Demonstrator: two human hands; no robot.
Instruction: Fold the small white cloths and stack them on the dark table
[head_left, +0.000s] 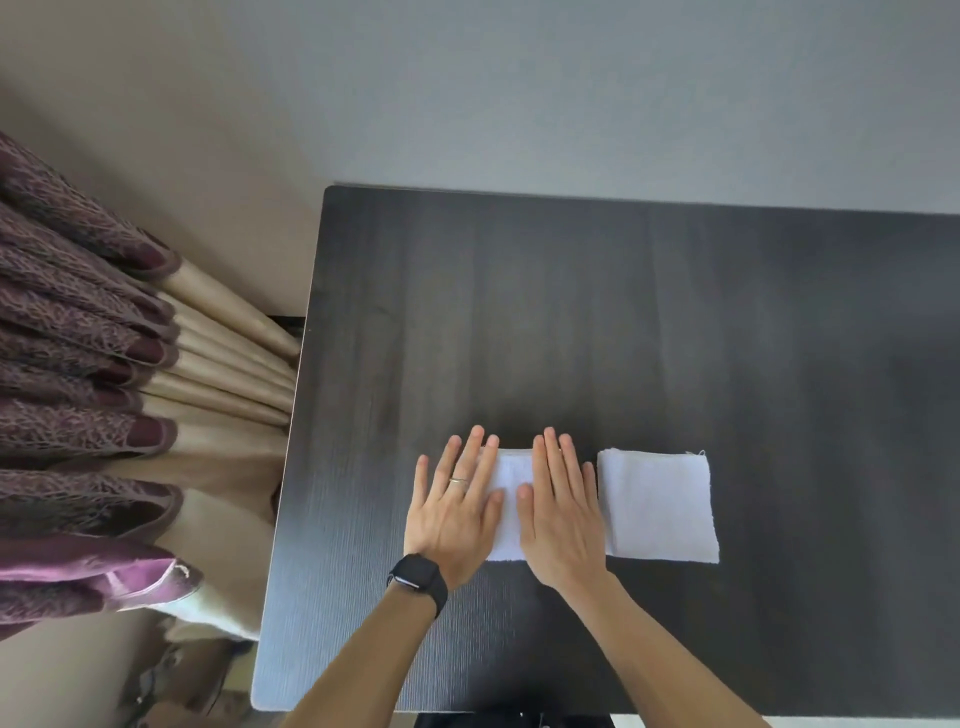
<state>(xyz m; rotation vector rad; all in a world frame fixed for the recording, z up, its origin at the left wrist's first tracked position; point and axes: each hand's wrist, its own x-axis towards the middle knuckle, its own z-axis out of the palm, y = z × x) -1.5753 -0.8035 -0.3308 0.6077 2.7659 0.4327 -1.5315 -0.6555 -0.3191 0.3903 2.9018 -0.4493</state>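
Observation:
A small white cloth (511, 499) lies folded on the dark table (571, 322), mostly covered by both hands. My left hand (457, 512), with a ring and a black watch on the wrist, presses flat on its left part with straight fingers. My right hand (563, 512) presses flat on its right part, fingers straight too. Just to the right, a second folded white cloth (660, 506) lies flat on the table, apart from both hands by a narrow gap.
Purple and beige curtains (104, 395) hang close to the table's left edge. A pale wall (571, 93) runs behind the far edge. The table's near edge is just in front of my forearms.

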